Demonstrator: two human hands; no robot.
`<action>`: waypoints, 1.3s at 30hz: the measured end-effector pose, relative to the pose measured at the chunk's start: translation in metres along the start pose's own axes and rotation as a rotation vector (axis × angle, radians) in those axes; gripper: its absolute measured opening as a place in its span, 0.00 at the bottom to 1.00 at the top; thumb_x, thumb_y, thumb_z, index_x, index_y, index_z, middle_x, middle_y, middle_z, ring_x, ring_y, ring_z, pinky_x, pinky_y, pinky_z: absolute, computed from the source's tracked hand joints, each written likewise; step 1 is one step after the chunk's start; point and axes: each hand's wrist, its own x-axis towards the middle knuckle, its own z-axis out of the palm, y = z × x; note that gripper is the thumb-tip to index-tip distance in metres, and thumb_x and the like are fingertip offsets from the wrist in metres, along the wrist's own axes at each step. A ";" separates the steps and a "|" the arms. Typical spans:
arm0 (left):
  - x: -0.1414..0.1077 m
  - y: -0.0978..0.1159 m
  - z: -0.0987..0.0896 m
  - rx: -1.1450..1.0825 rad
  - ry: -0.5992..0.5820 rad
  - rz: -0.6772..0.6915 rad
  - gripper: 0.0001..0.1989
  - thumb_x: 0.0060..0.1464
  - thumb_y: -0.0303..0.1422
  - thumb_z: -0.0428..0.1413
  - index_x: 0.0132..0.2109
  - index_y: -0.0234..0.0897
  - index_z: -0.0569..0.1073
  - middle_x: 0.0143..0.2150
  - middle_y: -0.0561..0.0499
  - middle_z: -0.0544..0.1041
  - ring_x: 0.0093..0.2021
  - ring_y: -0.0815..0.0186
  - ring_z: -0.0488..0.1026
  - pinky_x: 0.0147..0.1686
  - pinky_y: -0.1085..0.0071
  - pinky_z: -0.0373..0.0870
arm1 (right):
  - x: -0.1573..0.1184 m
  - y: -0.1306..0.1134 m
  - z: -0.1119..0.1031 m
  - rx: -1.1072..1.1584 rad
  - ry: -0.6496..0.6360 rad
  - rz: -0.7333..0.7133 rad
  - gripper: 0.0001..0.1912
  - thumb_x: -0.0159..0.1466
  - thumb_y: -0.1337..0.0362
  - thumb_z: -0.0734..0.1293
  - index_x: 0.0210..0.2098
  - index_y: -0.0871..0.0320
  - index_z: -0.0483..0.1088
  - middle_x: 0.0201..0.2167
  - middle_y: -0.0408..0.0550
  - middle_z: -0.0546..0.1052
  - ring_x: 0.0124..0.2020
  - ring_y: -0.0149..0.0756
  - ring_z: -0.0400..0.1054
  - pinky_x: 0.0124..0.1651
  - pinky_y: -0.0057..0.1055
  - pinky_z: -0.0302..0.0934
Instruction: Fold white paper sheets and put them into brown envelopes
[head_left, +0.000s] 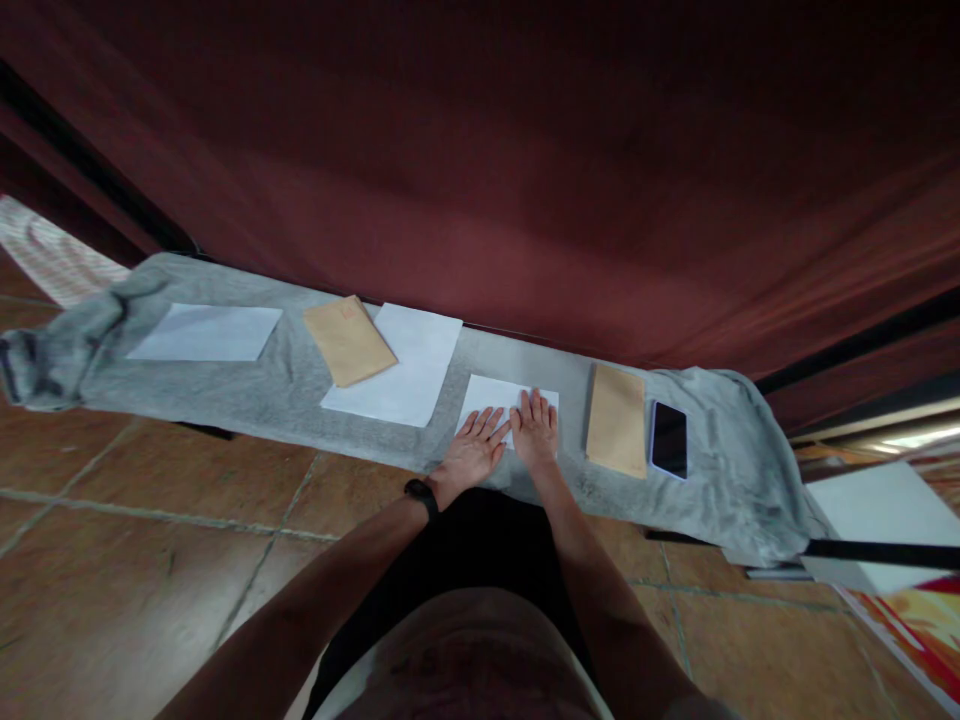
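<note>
White paper (pixel 491 391) lies on the cloth-covered table (pixel 225 388), under the left hand (pixel 474 454) and right hand (pixel 535 432), both flat, fingers parted. Smoothing it seems the current step; the next likely calls for even pressure.

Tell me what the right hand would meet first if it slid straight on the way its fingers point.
The right hand would likely meet the dark red hanging fabric first, beyond the white rectangular paper beneath it and the grey cloth; depth there is unclear.
</note>
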 end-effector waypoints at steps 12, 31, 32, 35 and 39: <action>0.000 0.000 0.000 -0.018 0.004 -0.012 0.26 0.70 0.38 0.42 0.72 0.44 0.61 0.74 0.48 0.59 0.74 0.56 0.55 0.73 0.51 0.47 | -0.007 0.030 0.010 -0.026 0.239 0.038 0.34 0.75 0.53 0.50 0.71 0.73 0.55 0.70 0.69 0.61 0.70 0.54 0.57 0.70 0.54 0.49; -0.001 -0.001 -0.003 -0.049 0.016 -0.033 0.26 0.70 0.38 0.41 0.72 0.44 0.60 0.74 0.49 0.59 0.74 0.59 0.55 0.73 0.52 0.47 | -0.040 0.034 -0.001 0.022 0.269 0.121 0.31 0.75 0.59 0.51 0.70 0.75 0.56 0.69 0.74 0.60 0.69 0.57 0.58 0.68 0.56 0.52; -0.001 -0.001 -0.003 -0.048 0.016 -0.034 0.26 0.70 0.38 0.41 0.71 0.44 0.61 0.74 0.49 0.59 0.74 0.59 0.55 0.73 0.52 0.47 | -0.043 0.030 -0.003 0.038 0.261 0.112 0.31 0.75 0.60 0.50 0.70 0.73 0.55 0.70 0.72 0.60 0.70 0.56 0.56 0.68 0.57 0.52; 0.000 -0.002 -0.002 -0.041 0.005 -0.028 0.26 0.69 0.38 0.42 0.71 0.44 0.61 0.74 0.49 0.59 0.74 0.58 0.54 0.73 0.52 0.47 | -0.048 0.010 -0.005 0.071 0.152 0.005 0.30 0.75 0.60 0.50 0.72 0.69 0.52 0.73 0.65 0.55 0.73 0.51 0.50 0.71 0.53 0.49; 0.000 -0.004 -0.001 -0.023 -0.022 -0.014 0.28 0.68 0.35 0.42 0.72 0.42 0.59 0.74 0.48 0.59 0.75 0.58 0.52 0.73 0.52 0.47 | -0.052 -0.014 -0.002 0.074 0.007 -0.119 0.29 0.76 0.59 0.50 0.72 0.65 0.54 0.74 0.57 0.54 0.75 0.43 0.47 0.74 0.46 0.44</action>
